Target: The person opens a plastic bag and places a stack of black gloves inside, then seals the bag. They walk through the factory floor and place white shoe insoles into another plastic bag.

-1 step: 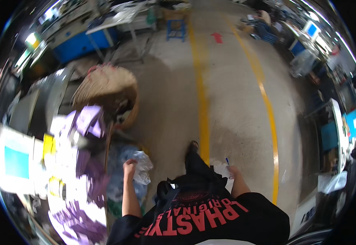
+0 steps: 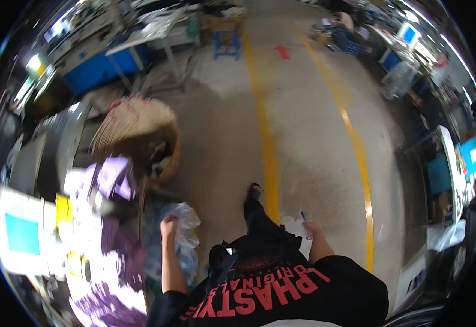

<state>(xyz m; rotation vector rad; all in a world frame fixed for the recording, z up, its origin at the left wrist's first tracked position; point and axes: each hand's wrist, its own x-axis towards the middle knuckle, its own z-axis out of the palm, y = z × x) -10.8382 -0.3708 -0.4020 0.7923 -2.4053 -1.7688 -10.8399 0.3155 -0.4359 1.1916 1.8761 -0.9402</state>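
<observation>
My left hand is closed on a crumpled clear plastic bag at my left side, above bluish plastic bags by the table. At my right side, my right hand grips a white sheet of paper. A blue pen sticks up from the same hand. Its lower fingers are partly hidden.
Purple folded pieces lie on a white table to my left. Beyond it stands a large woven basket. Yellow lines mark the floor. A blue stool and workbenches stand farther off.
The view shifts slightly, so the basket, stool and table edge appear a little farther left and lower. Both hands keep their hold, and my foot shows slightly farther forward.
</observation>
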